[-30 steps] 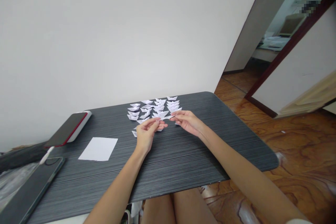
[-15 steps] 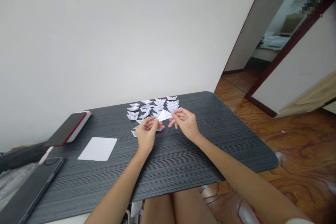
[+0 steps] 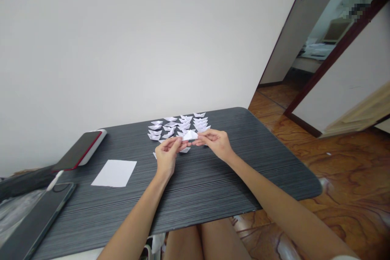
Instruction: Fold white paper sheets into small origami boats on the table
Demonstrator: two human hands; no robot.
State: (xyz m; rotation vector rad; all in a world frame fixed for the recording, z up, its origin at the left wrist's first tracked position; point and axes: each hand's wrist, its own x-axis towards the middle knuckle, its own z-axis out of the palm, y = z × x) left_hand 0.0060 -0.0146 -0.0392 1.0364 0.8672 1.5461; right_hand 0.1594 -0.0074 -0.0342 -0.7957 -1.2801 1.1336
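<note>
Between my two hands is a white folded paper boat (image 3: pixel 190 135), raised above the dark table. My left hand (image 3: pixel 168 149) pinches its left end between thumb and fingers. At its right end, my right hand (image 3: pixel 215 141) grips the paper the same way. Behind and below the hands, several finished white paper boats (image 3: pixel 185 118) stand in rough rows on the table. Some of them are partly hidden by my hands. A flat square sheet of white paper (image 3: pixel 114 173) lies to the left of my left forearm.
The dark wood-grain table (image 3: pixel 207 195) meets a white wall at the back. On its left side lie a tablet-like black device with a red edge (image 3: pixel 77 150), a white cable (image 3: pixel 55 180) and a phone (image 3: pixel 39 221). Wooden floor (image 3: pixel 344 170) shows at the right.
My hands have come slightly closer together, and the right fingers have closed in under the boat. The boat's raised middle peak now looks lower and wider. Nothing else has visibly moved.
</note>
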